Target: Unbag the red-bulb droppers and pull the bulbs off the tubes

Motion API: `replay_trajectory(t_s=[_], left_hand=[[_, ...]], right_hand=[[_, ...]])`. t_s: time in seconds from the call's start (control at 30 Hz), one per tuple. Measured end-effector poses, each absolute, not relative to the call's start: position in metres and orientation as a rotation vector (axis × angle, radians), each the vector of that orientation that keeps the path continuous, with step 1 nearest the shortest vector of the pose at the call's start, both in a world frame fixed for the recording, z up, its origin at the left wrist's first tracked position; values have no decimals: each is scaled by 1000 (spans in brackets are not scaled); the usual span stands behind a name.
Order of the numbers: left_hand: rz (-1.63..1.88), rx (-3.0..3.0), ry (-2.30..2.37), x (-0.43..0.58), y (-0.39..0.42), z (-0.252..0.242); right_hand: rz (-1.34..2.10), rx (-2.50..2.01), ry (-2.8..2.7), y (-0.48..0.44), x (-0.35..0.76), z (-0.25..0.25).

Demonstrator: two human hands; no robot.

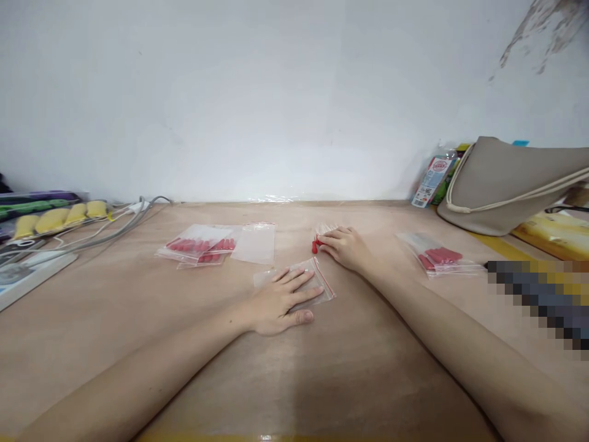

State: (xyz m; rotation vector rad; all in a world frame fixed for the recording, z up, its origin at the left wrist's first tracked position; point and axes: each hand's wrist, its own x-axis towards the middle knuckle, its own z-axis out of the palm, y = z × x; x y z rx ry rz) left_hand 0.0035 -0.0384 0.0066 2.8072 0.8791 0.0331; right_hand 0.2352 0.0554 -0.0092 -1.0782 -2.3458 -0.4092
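Note:
My left hand (284, 304) lies flat with spread fingers on a clear zip bag (327, 288) with a red seal line. Beyond it, my right hand (343, 247) has its fingers bent and closed on small red pieces (315, 247). Thin whitish strands (324, 228) show just behind them, partly hidden by my fingers. To the left are clear zip bags holding several red pieces (186, 245), overlapped by a flat zip bag (254, 243) with no red pieces visible in it. Another zip bag with red pieces (442, 255) lies right of my right forearm.
At the left are yellow and green packaged items (53, 220), grey cables (115, 227) and a white power strip (37, 277). A grey drawstring bag (515, 184) and a labelled package (431, 181) stand at the right, by the wall. A pixelated dark patch covers the right edge.

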Motion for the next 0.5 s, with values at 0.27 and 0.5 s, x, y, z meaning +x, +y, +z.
replay_trajectory(t_s=[0.27, 0.5], left_hand=[[361, 2609, 969, 3, -45, 13], [642, 2451, 1078, 2, -39, 15]], right_hand=[[-379, -1125, -2054, 40, 242, -13], [-145, -909, -2144, -22, 258, -19]])
